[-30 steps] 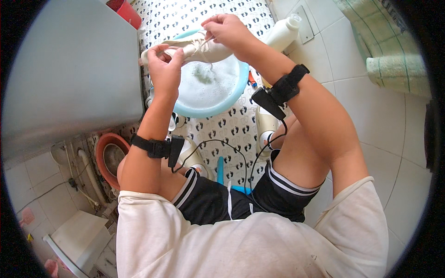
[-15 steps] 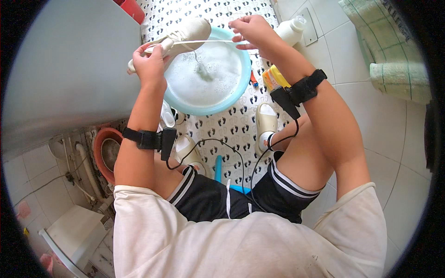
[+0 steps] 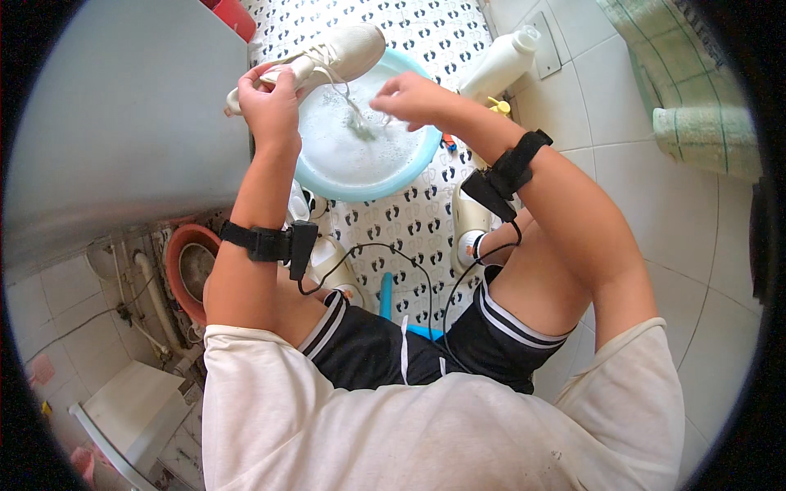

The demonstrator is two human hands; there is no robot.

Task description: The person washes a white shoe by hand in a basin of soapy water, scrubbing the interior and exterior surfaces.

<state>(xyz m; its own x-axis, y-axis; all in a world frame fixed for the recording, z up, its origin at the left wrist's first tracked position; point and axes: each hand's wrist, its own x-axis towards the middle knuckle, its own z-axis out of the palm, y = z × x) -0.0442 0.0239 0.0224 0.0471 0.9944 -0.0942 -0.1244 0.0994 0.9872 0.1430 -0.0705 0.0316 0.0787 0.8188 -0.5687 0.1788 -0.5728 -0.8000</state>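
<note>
Evidently the shoe's laces are what is being dealt with, and the step looks like loosening or drawing them out above the wash water. At far left, a smooth grey panel [image 3: 123,123] rises beside the work, with an orange tub [image 3: 175,260] below it. Next comes the left hand [image 3: 272,105], fingers and thumb gripping the pale shoe [image 3: 358,51] near its heel opening. The shoe is held up over the back left of the light-blue basin [image 3: 352,195], its toe pointing away to the right. Its laces [image 3: 326,56] cross the upper, and a loose length hangs toward the white suds [image 3: 348,164]. Further right, the right hand [image 3: 413,100] is over the basin, fingers curled and blurred; whether it pinches a lace end, I cannot tell. A white bottle [image 3: 504,62] is beyond it. Continuing would probably call for a steady left grip and a fresh pinch on the lace.
</note>
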